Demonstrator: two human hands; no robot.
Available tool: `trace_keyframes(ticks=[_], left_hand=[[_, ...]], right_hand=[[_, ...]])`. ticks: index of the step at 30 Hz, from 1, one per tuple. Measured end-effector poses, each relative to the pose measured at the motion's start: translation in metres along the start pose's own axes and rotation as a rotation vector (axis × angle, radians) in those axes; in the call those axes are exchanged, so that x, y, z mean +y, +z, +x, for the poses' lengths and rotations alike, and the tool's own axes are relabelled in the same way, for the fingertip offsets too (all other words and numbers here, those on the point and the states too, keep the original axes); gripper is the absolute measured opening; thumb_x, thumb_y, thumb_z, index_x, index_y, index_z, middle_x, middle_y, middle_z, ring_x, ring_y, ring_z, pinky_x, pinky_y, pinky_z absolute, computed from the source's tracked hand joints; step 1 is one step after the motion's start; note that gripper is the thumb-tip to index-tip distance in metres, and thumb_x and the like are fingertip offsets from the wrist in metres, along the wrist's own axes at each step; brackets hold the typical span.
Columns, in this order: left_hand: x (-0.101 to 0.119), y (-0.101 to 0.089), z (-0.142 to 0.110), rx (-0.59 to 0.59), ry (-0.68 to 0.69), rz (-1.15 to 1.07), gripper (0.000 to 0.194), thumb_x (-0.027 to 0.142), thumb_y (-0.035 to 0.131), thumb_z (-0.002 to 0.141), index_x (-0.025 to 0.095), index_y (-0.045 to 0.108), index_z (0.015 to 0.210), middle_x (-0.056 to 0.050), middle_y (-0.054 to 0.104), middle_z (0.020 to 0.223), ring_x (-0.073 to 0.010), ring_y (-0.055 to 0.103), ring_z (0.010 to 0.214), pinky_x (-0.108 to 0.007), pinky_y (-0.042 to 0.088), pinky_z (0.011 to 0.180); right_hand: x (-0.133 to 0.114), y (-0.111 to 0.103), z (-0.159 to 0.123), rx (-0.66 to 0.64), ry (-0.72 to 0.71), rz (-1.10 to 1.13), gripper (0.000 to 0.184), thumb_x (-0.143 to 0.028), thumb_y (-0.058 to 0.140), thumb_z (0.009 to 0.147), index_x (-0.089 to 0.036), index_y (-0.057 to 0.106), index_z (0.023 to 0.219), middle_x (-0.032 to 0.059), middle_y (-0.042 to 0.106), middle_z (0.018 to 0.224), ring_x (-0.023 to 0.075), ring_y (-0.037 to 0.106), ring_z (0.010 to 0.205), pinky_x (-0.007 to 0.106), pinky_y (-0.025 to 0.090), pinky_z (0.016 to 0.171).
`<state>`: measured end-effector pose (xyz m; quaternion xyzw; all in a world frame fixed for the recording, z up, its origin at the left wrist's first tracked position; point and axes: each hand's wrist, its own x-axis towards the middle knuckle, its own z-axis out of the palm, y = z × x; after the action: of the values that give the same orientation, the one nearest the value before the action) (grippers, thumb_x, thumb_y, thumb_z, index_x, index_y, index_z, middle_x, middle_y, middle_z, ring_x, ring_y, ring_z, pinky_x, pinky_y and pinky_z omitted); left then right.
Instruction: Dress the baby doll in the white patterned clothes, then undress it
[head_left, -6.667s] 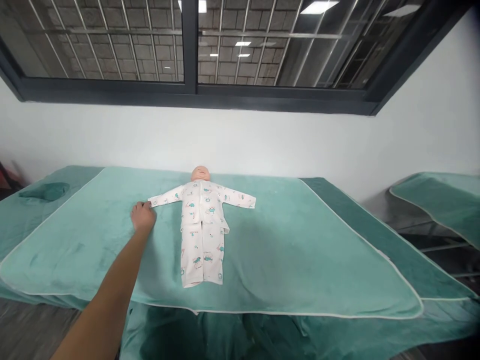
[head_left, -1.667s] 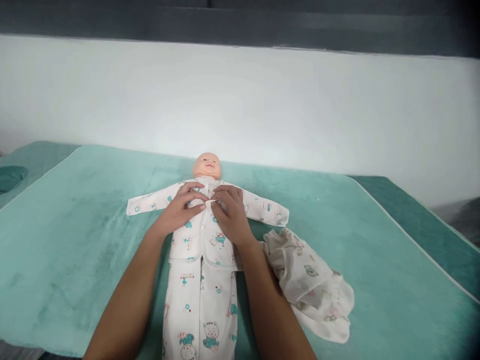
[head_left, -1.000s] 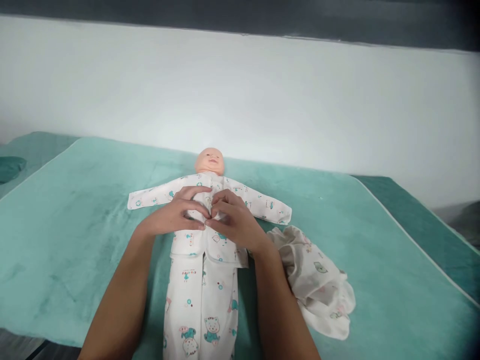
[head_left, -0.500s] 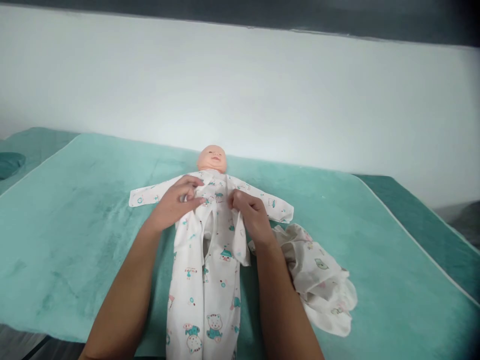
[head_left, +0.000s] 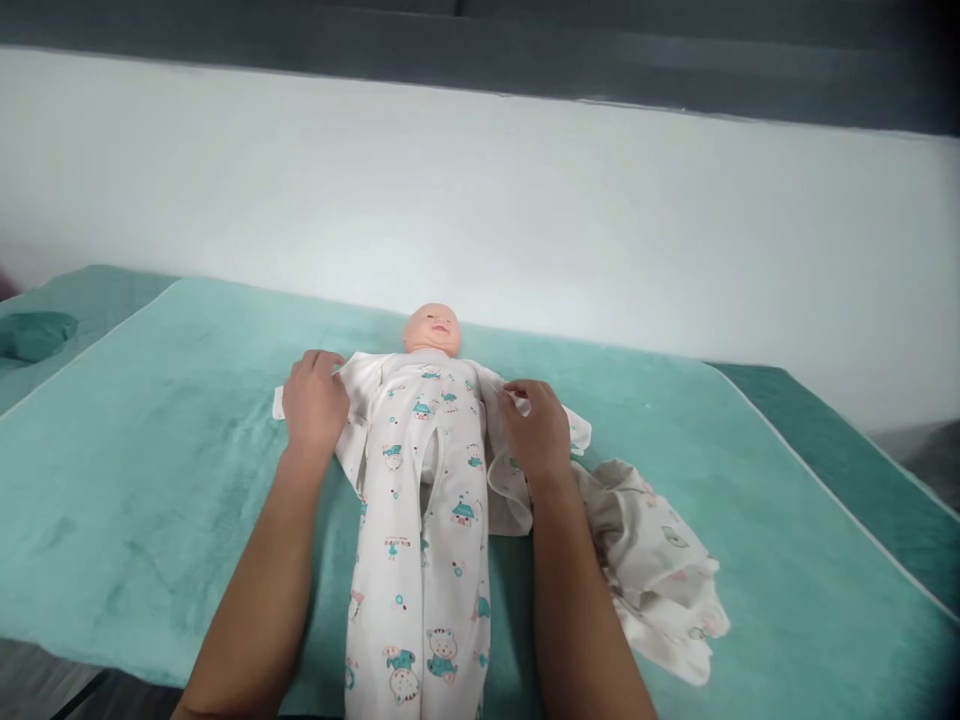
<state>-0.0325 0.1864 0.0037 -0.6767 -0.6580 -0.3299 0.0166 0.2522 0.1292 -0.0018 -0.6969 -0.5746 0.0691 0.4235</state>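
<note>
The left hand (head_left: 315, 400) is placed at one opened side of a white baby jacket (head_left: 511, 505), knuckles up and fingers curled; the fingertips are largely hidden, so whether cloth is pinched in this grip cannot be told. The right hand (head_left: 534, 425) is placed at the opposite side, thumb and forefinger bent toward each other against the jacket; whether fabric is caught in that grip cannot be told either. Between the hands, the jacket's front is parted, with its two panels turned outward.

The jacket is worn by a bald doll (head_left: 433, 330), laid on its back with its head away from the viewer. The sleeves are stretched out to both sides, partly covered by the hands, with a cuff (head_left: 278, 402) seen beyond each. White trousers (head_left: 450, 560), printed with teal and pink cartoon animals and little houses, are drawn up high over the doll's chest; a slit is seen at the crotch, and the legs are cut off by the lower edge of view.

Just beside the right forearm (head_left: 581, 590), a crumpled printed cloth (head_left: 667, 570) is heaped. Everything is supported by a plush green cover (head_left: 187, 480) edged with pale piping. Behind it, a white wall (head_left: 450, 190) is topped by a dark frame (head_left: 375, 45).
</note>
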Motion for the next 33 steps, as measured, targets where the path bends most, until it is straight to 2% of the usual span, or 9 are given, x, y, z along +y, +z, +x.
trace_keyframes(ticks=[4,8,14,17,21,24,27,30,33], left_hand=[[0.016,0.016,0.0,-0.06,0.315,-0.238,0.034,0.024,0.041,0.099,0.022,0.065,0.124,-0.006,0.066,0.133,-0.0227,0.057,0.125,-0.04,0.044,0.108],[0.013,0.033,0.004,-0.21,0.3,-0.155,0.042,0.03,0.034,0.104,0.024,0.062,0.134,-0.006,0.064,0.138,-0.0245,0.058,0.127,-0.043,0.041,0.108],[-0.003,0.034,0.011,-0.224,0.113,0.087,0.041,0.029,0.036,0.102,0.026,0.067,0.128,-0.008,0.073,0.12,-0.0276,0.066,0.112,-0.042,0.043,0.1],[-0.003,0.031,0.012,-0.19,0.042,0.119,0.038,0.027,0.038,0.1,0.025,0.07,0.12,-0.01,0.074,0.113,-0.0276,0.067,0.107,-0.041,0.045,0.095],[-0.003,0.032,0.01,-0.172,0.047,0.123,0.038,0.025,0.037,0.1,0.023,0.071,0.118,-0.011,0.074,0.112,-0.0285,0.068,0.105,-0.042,0.045,0.093],[-0.005,0.035,0.008,-0.179,0.07,0.138,0.04,0.029,0.035,0.102,0.022,0.066,0.126,-0.012,0.073,0.115,-0.0288,0.066,0.108,-0.042,0.043,0.095],[-0.007,0.037,0.007,-0.193,0.104,0.171,0.044,0.031,0.033,0.103,0.02,0.058,0.138,-0.013,0.072,0.118,-0.0303,0.065,0.112,-0.044,0.04,0.098],[-0.008,0.037,0.007,-0.214,0.122,0.185,0.042,0.031,0.031,0.104,0.02,0.062,0.13,-0.012,0.073,0.114,-0.0305,0.065,0.11,-0.044,0.04,0.097],[-0.005,0.034,0.007,-0.206,0.109,0.173,0.038,0.028,0.033,0.103,0.02,0.069,0.113,-0.012,0.074,0.106,-0.0293,0.066,0.106,-0.043,0.04,0.095]], right_hand=[[-0.046,0.015,-0.014,-0.106,-0.271,0.201,0.029,-0.036,0.048,0.099,-0.024,0.063,0.12,0.009,0.067,0.127,0.0247,0.058,0.122,0.042,0.044,0.107],[-0.064,0.036,-0.001,-0.339,-0.389,0.261,0.038,-0.041,0.051,0.1,-0.024,0.06,0.133,0.0096,0.061,0.141,0.0267,0.052,0.134,0.043,0.037,0.116],[0.004,0.042,0.036,-0.196,0.029,0.218,0.048,-0.046,0.041,0.1,-0.017,0.065,0.13,0.0142,0.063,0.139,0.0275,0.057,0.129,0.047,0.041,0.112],[0.017,0.037,0.037,-0.148,0.082,0.013,0.047,-0.04,0.044,0.097,-0.013,0.065,0.129,0.0185,0.066,0.133,0.0312,0.057,0.127,0.051,0.04,0.11],[-0.031,0.041,0.036,-0.048,-0.177,-0.02,0.039,-0.031,0.045,0.096,-0.015,0.065,0.125,0.0155,0.064,0.134,0.0281,0.055,0.128,0.046,0.04,0.11],[-0.086,0.067,0.049,-0.303,-0.335,-0.042,0.026,-0.029,0.049,0.096,-0.02,0.068,0.111,0.0101,0.071,0.118,0.025,0.064,0.109,0.041,0.049,0.093],[-0.122,0.103,0.065,-0.588,-0.412,-0.309,0.014,-0.028,0.074,0.079,-0.019,0.064,0.074,0.0083,0.073,0.088,0.024,0.066,0.088,0.04,0.049,0.085],[-0.131,0.123,0.068,-0.65,-0.425,-0.364,0.031,-0.021,0.079,0.07,-0.021,0.05,0.058,0.0027,0.065,0.068,0.0196,0.063,0.075,0.036,0.048,0.077],[-0.123,0.115,0.06,-0.624,-0.434,-0.341,0.025,-0.024,0.076,0.073,-0.02,0.053,0.064,0.0043,0.066,0.073,0.0215,0.065,0.078,0.035,0.047,0.074]])
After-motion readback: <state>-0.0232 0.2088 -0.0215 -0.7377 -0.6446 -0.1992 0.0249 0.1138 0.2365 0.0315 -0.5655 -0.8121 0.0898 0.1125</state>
